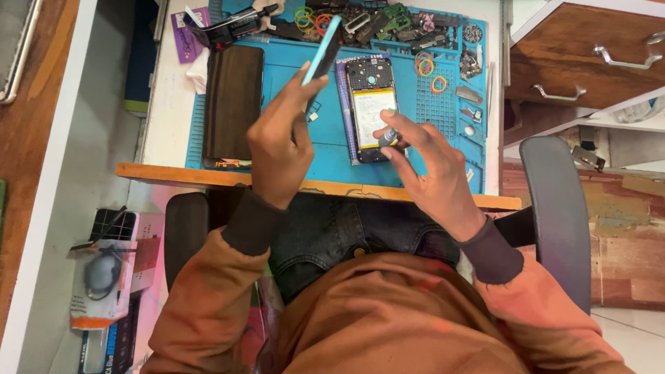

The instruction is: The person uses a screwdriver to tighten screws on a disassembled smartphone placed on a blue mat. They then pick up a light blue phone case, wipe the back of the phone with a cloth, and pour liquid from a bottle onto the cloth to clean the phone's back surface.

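Observation:
My left hand (280, 138) holds a light blue phone back cover (323, 48) edge-on, raised above the blue work mat (325, 149). My right hand (429, 163) pinches a small grey tool (388, 136) against the lower end of an opened phone (373, 104), which lies flat on the mat with its battery and circuit board exposed. Both hands are close together over the mat's front half.
A dark rectangular panel (234, 100) lies on the mat's left side. Loose parts, coloured rubber bands (425, 66) and a black tool (232, 28) fill the mat's far trays. Wooden drawers (589, 55) stand to the right, chair armrests (557, 208) flank me, and packaged items (104, 277) lie on the floor left.

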Demonstrator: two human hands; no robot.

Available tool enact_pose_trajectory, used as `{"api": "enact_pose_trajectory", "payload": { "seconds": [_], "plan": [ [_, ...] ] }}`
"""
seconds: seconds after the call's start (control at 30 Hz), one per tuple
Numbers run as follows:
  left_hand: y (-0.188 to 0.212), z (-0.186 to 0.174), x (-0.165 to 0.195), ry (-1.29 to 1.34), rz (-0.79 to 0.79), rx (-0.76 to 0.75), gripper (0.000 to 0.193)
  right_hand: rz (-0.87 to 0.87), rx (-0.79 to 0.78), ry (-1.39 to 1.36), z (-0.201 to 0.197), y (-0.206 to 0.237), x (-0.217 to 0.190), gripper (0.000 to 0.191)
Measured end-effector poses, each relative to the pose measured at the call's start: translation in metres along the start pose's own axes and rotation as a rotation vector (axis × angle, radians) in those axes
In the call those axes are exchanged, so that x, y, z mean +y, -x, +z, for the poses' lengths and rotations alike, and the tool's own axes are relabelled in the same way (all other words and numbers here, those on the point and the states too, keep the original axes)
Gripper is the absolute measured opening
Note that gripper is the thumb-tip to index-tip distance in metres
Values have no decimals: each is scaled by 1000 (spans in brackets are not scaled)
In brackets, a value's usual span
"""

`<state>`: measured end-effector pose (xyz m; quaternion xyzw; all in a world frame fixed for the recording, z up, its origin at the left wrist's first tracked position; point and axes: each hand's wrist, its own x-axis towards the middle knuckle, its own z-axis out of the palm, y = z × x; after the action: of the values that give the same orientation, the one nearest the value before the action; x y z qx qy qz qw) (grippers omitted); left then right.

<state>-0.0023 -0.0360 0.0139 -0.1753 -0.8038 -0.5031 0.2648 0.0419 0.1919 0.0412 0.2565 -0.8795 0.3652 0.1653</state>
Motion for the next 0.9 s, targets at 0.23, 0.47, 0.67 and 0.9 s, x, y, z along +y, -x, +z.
{"api": "enact_pose_trajectory", "payload": {
  "seconds": [0.23,0.47,0.67,0.9],
  "plan": [
    [0,1,-6,440,-156,90,48,98,123,75,4,8,4,69],
    [-2,9,-24,910,-518,107,44,348,215,-41,-10,0,20,61],
    [1,8,-10,528,-337,191,31,447,-67,177,-20,-11,24,50],
    [4,6,13,-39,377,8,34,504,-36,10,-24,-23,20,34]
  ]
}}
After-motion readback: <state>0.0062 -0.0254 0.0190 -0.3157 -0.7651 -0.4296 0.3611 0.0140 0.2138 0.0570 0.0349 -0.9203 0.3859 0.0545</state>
